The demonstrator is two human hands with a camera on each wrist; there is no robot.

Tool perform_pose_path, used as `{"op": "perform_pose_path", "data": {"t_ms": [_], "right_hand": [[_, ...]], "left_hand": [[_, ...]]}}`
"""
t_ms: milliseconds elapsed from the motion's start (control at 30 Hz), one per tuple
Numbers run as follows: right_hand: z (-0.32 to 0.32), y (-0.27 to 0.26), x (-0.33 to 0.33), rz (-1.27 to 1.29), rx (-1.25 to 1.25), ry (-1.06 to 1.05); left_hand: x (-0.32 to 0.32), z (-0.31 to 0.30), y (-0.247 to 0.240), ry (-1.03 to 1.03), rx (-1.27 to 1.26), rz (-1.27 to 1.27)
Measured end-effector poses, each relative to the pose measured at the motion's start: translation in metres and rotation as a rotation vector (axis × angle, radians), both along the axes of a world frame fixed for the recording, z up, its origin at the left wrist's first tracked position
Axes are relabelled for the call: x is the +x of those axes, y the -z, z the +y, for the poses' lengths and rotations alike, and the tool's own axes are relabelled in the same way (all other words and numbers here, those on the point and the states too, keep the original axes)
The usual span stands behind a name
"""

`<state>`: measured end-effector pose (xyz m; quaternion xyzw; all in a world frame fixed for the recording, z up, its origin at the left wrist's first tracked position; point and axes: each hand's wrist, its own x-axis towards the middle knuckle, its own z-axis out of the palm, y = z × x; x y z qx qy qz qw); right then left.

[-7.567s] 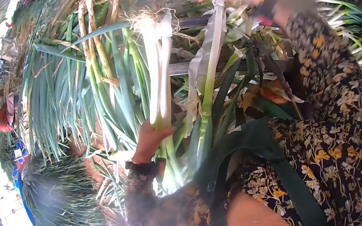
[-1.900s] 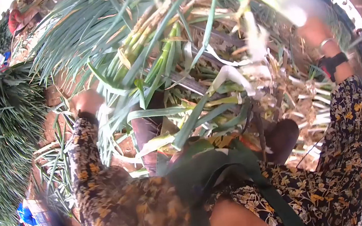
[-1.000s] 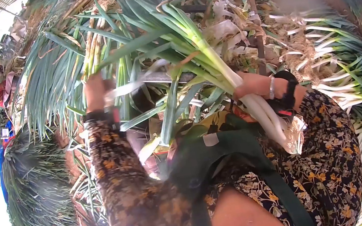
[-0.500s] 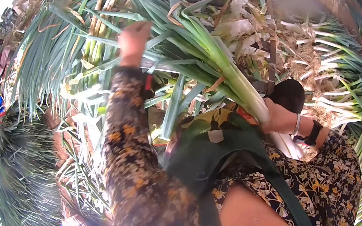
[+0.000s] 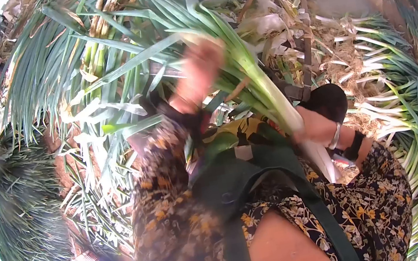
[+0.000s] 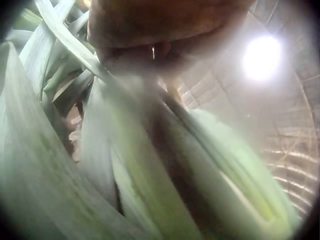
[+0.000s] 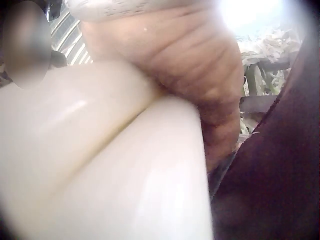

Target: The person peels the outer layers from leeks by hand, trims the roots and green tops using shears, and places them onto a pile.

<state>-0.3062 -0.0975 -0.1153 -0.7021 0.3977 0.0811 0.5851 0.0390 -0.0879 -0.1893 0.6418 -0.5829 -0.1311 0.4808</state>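
Observation:
My right hand [image 5: 319,126] grips a couple of leeks [image 5: 274,89] round their white shafts, low by my right side. In the right wrist view two smooth white leek shafts [image 7: 165,165] run side by side under the curled fingers [image 7: 220,115]. The green tops slant up and left, away from my body. My left hand [image 5: 201,68] is blurred and lies against these green tops. In the left wrist view its curled fingers [image 6: 160,30] stand over several leek leaves [image 6: 140,150] that run in under them; the fingertips are hidden.
A row of leeks with white shafts [image 5: 378,85] lies along the right. More leafy leeks [image 5: 39,76] spread at upper left, and a thick heap of green tops [image 5: 22,206] stands at left. Stripped skins [image 5: 268,23] litter the ground ahead, near a dark shoe [image 5: 328,102].
Earlier my left hand held leeks upright; later my right hand took leeks and brought them to my side. In the last half second my left hand moved right and down onto their leaves.

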Motion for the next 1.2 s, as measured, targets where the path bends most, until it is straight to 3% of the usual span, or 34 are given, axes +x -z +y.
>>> {"op": "perform_pose_path", "data": {"t_ms": [33,67,100,200,267,367,467,533,600,667,700,767,800,867,933,967,1067,1133,1200], "right_hand": [[-0.004,-0.001,0.006,-0.022,0.046,-0.008],[-0.009,-0.003,0.011,-0.043,0.094,-0.016],[-0.012,-0.022,0.023,-0.030,0.128,-0.060],[-0.015,-0.034,0.036,0.090,0.181,-0.111],[-0.015,-0.016,0.033,0.102,0.070,-0.118],[-0.008,-0.016,0.038,-0.098,0.177,-0.045],[-0.009,-0.031,0.045,-0.046,0.255,-0.064],[-0.009,-0.029,0.048,-0.080,0.305,-0.050],[-0.007,-0.028,0.054,-0.136,0.356,-0.038],[-0.011,-0.033,0.062,-0.217,0.391,-0.018],[-0.021,-0.035,0.062,-0.074,0.351,-0.037],[-0.026,-0.051,0.064,-0.035,0.501,0.045],[-0.027,-0.056,0.066,-0.014,0.574,0.078],[-0.022,-0.038,0.071,-0.144,0.498,0.039],[-0.020,-0.036,0.079,-0.164,0.475,0.027],[-0.020,-0.039,0.081,-0.165,0.481,0.030],[-0.020,-0.052,0.083,-0.143,0.525,0.062],[-0.022,-0.061,0.083,-0.128,0.563,0.091],[-0.026,-0.056,0.077,-0.104,0.584,0.095]], "left_hand": [[-0.049,0.044,-0.060,0.252,0.053,0.262],[-0.064,0.051,-0.063,0.374,0.172,0.611],[-0.061,0.054,-0.067,0.450,0.242,0.718],[-0.056,0.066,-0.089,0.528,0.302,0.454],[-0.062,0.063,-0.077,0.579,0.206,0.507],[-0.062,0.063,-0.077,0.577,0.272,0.659],[-0.066,0.064,-0.090,0.580,0.306,0.485],[-0.088,0.074,-0.069,0.674,0.309,0.413],[-0.097,0.080,-0.071,0.751,0.350,0.535],[-0.096,0.080,-0.080,0.815,0.414,0.848],[-0.088,0.083,-0.093,0.848,0.440,0.913],[-0.071,0.088,-0.119,0.906,0.500,1.042],[-0.070,0.092,-0.128,0.892,0.421,0.972],[-0.095,0.079,-0.100,1.011,0.178,0.788],[-0.102,0.074,-0.101,1.053,0.217,0.727],[-0.101,0.075,-0.121,1.042,0.384,0.756],[-0.100,0.072,-0.129,1.039,0.277,0.697],[-0.076,0.073,-0.150,0.939,0.029,0.658],[-0.033,0.082,-0.170,0.698,-0.011,0.720]]}}
